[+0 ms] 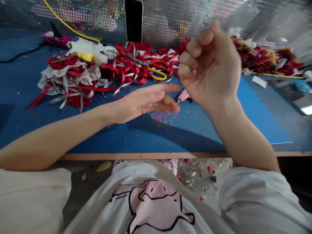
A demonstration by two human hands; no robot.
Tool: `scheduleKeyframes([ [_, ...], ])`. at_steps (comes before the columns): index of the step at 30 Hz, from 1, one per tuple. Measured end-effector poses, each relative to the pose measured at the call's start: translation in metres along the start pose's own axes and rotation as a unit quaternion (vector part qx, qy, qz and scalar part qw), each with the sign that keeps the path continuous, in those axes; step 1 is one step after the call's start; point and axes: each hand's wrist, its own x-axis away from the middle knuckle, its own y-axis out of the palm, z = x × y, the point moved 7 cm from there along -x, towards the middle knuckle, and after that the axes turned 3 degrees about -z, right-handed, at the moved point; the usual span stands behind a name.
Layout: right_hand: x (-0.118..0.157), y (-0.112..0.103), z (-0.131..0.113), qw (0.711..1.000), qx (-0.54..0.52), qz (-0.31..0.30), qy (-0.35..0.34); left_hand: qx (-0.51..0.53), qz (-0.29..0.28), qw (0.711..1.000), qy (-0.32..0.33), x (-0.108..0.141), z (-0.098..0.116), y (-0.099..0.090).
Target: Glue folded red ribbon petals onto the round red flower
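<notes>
Over the middle of the blue table (97,139) my left hand (146,100) is held flat with its fingers stretched to the right, and nothing is in it. My right hand (209,65) is raised to the right, palm towards me, its fingers curled in; whether they hold anything small cannot be made out. Between the hands lies a pink tool with a metal tip (183,96), partly hidden by my right hand. Small pink and red crumbs (164,117) are scattered below my left fingers. Scissors with orange and yellow handles (158,74) rest on red and grey ribbons (126,71).
Red and white lace bundles (70,78) lie at the left, near a purple device (57,39) with a black cable. A phone (134,21) stands against the perforated metal screen (165,19). Red-brown flowers (268,60), a blue sheet (260,113) and a dark-framed panel (292,94) are at the right.
</notes>
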Motion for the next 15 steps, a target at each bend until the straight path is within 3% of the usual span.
scheduleKeyframes([
  [3, 0.015, 0.008, 0.011, 0.996, 0.063, 0.009, -0.056, 0.020, 0.074, 0.995, -0.058, 0.003, -0.008, 0.003],
  [6, 0.046, 0.019, 0.008, 0.962, 0.189, -0.028, -0.196, 0.037, 0.114, 0.992, -0.050, 0.005, -0.007, 0.003],
  [8, 0.072, 0.039, 0.014, 0.902, 0.326, -0.111, -0.259, 0.103, 0.109, 0.988, -0.038, 0.006, -0.003, 0.010],
  [11, 0.113, 0.067, 0.020, 0.791, 0.442, -0.150, -0.396, 0.271, 0.167, 0.948, -0.019, 0.012, 0.003, 0.016],
  [12, 0.120, 0.076, 0.026, 0.775, 0.461, -0.162, -0.400, 0.320, 0.190, 0.928, -0.011, 0.014, 0.004, 0.018],
  [15, 0.119, 0.091, 0.049, 0.776, 0.496, -0.206, -0.330, 0.413, 0.257, 0.874, 0.005, 0.019, 0.001, 0.021],
])
